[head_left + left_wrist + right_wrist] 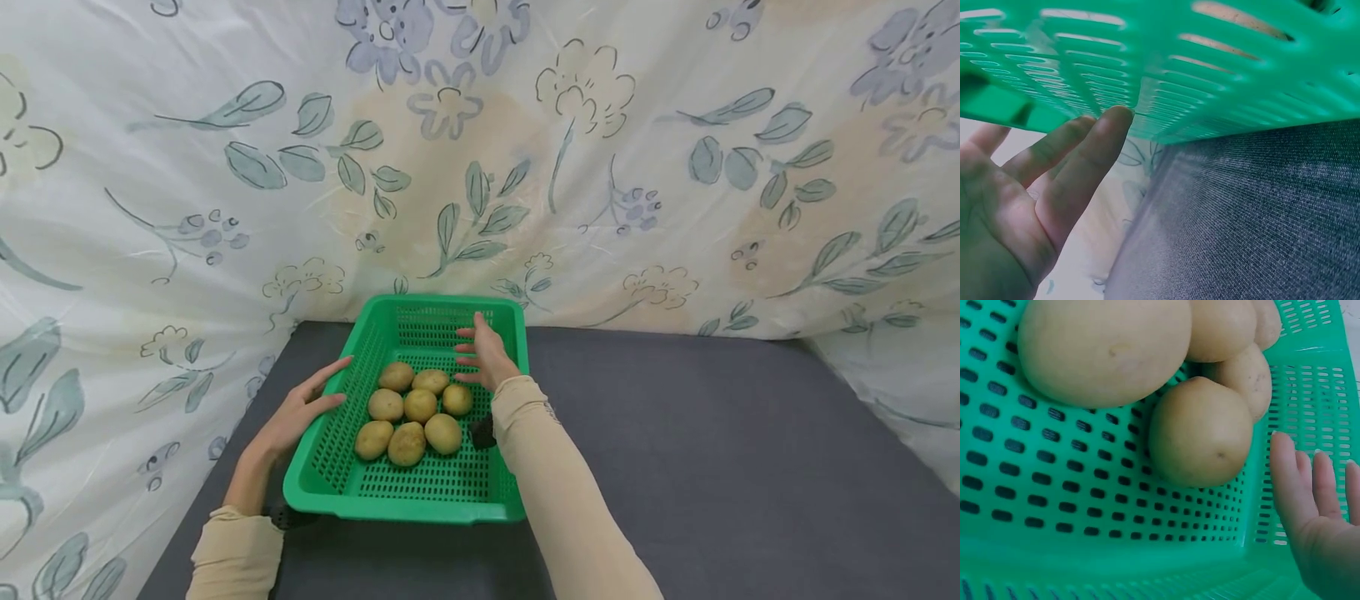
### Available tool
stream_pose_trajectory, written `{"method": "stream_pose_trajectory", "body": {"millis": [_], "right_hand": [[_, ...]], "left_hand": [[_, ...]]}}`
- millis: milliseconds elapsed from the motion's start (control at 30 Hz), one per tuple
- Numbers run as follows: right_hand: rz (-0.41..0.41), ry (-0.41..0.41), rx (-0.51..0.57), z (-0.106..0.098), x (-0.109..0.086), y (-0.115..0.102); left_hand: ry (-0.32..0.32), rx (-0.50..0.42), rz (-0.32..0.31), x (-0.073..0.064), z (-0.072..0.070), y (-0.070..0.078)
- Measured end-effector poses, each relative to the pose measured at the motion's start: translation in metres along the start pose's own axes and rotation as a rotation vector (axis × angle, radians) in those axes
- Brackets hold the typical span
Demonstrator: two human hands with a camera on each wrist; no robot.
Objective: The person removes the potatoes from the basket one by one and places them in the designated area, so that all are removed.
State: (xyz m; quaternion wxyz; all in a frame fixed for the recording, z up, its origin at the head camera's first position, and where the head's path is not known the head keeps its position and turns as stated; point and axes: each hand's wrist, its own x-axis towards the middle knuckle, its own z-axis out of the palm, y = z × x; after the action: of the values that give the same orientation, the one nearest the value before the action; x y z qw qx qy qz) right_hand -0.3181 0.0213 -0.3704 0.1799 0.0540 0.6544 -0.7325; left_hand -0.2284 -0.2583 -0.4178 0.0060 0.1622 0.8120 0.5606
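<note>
A green plastic basket (405, 510) with slotted walls holds several potatoes (421, 406) grouped on its floor. My left hand (294, 417) is at the basket's left side, with thumb and finger tips on the rim. In the left wrist view, its extended fingers (1100, 147) lie against the outside of the slotted wall. Over the right far part of the basket is my right hand (487, 354), fingers spread and nothing held. The right wrist view shows that hand beside a potato (1200, 434), apart from it, with the basket's wall behind.
The basket stands on a dark grey cloth-covered table (712, 458). A white floral curtain (480, 167) hangs behind the table and along its left side. A small black object (482, 433) shows beneath the right wrist.
</note>
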Motion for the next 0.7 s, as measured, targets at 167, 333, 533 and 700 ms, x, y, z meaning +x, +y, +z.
{"method": "stream_pose_trajectory", "body": {"millis": [167,333,533,700], "right_hand": [[0.004,0.038,-0.061,-0.002,-0.001,0.002],[0.033,0.04,-0.132,-0.003,-0.005,0.002],[0.133,0.051,-0.237,-0.002,-0.006,0.006],[0.209,0.068,-0.292,0.001,-0.003,0.015]], "left_hand": [[-0.003,-0.007,0.005,0.001,0.001,0.002],[-0.005,-0.017,-0.001,0.001,0.001,0.004],[-0.006,-0.022,-0.013,0.0,0.001,0.005],[-0.005,-0.024,-0.012,0.0,0.001,0.003]]}}
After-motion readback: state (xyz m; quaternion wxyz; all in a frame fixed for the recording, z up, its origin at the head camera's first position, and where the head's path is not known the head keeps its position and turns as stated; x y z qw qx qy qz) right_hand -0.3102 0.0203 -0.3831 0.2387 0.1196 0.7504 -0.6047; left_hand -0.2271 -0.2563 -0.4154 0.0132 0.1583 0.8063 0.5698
